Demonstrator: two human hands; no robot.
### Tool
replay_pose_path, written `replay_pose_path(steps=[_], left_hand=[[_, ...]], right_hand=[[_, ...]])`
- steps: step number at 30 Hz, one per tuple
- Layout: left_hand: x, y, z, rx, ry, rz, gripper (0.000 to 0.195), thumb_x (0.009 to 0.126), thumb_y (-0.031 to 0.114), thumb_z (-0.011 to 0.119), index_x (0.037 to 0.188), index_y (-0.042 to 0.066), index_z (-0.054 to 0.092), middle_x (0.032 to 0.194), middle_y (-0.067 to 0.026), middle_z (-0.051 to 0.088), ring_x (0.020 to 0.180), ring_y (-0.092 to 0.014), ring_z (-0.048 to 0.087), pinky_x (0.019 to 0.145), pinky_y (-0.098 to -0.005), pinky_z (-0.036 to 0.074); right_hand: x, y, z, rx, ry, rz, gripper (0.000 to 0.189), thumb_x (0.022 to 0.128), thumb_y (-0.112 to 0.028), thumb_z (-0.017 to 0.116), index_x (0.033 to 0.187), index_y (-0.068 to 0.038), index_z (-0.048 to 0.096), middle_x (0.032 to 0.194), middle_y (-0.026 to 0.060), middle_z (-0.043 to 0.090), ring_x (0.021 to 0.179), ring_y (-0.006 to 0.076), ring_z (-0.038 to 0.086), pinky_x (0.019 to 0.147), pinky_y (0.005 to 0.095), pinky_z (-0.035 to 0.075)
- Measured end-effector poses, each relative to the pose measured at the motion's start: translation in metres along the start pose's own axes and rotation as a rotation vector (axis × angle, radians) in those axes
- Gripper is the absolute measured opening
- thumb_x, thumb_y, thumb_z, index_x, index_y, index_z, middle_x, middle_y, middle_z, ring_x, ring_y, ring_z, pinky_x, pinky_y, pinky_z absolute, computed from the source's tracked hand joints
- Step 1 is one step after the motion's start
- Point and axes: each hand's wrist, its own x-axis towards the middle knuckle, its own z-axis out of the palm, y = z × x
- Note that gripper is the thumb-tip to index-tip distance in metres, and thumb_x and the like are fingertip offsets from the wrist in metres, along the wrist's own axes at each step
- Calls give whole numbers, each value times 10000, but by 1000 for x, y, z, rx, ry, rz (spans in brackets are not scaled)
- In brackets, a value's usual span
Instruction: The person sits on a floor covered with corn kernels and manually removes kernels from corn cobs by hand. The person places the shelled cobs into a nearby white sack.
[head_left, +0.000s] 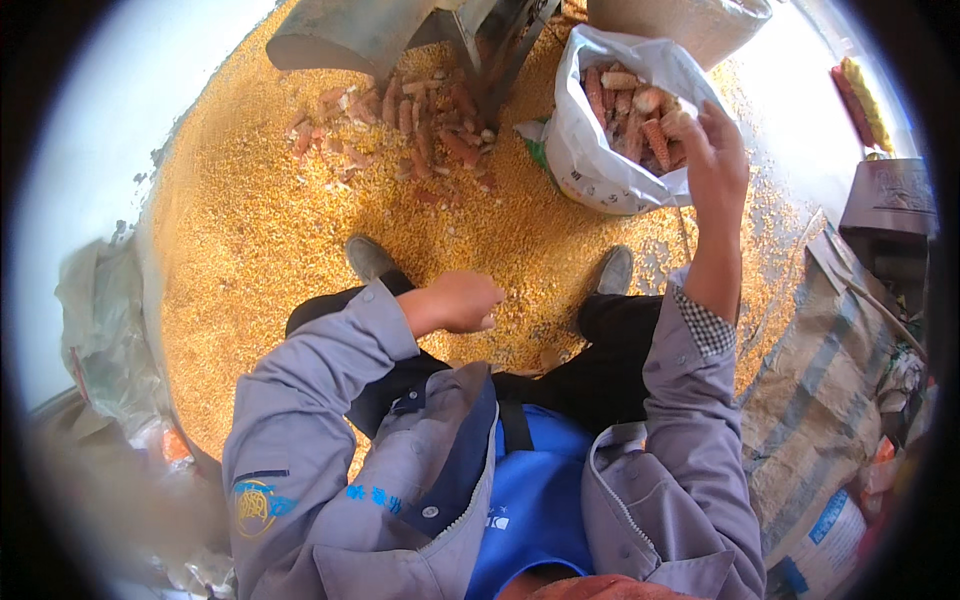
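A white woven bag (559, 135), its mouth wide, holds several corn cobs (634, 135) stripped of kernels. My right hand (716, 157) is at the bag's right rim, fingers reaching over the cobs. A pale blurred cob is by those fingertips; whether they grip it or the rim is unclear. My left hand (456, 301) hovers between my knees with its fingers curled in; nothing shows in it, though its palm side is hidden. Loose yellow corn kernels (247, 277) cover the floor. Beyond my feet, more bare cobs (420, 120) lie heaped on them.
A metal chute (337, 37) and angled metal legs (517, 56) stand over the cob heap. Behind the bag is a pale round container (675, 26). Striped woven sacking (817, 375) lies at right beside a dark box (889, 195). Plastic sheeting (105, 322) hangs at left.
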Motion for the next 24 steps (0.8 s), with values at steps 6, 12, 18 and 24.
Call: replay_pose_path(steps=[6, 12, 18, 24], left_hand=[[54, -108, 48, -21, -247, -101, 469, 912, 405, 695, 1259, 89, 688, 1200, -220, 717, 1144, -426, 670, 953, -521, 543], [98, -222, 95, -229, 312, -714, 512, 903, 443, 699, 1230, 50, 707, 1149, -246, 732, 1071, -437, 700, 928, -533, 560], [153, -221, 100, -313, 627, -833, 498, 920, 431, 715, 1327, 149, 665, 1327, -240, 654, 1238, -471, 590, 999, -540, 523], [192, -223, 124, -48, 743, -680, 333, 901, 348, 701, 1169, 149, 703, 1241, -176, 644, 1224, -424, 568, 941, -582, 507]], right_hand=[[-50, -15, -6, 195, -463, -86, 325, 969, -200, 759, 1216, 9, 730, 1043, 117, 744, 903, 180, 716, 788, 320, 572], [-49, -25, -5, 115, -443, -2, 265, 949, -167, 769, 1137, 18, 738, 979, 126, 739, 871, 188, 721, 788, 317, 560], [-49, -19, -3, -39, -562, -57, 275, 867, -104, 792, 1101, 24, 729, 940, 122, 711, 827, 207, 698, 773, 318, 547], [-43, -25, 12, -6, -665, -3, 297, 841, -96, 796, 1086, 45, 705, 956, 129, 682, 836, 215, 669, 788, 313, 540]])
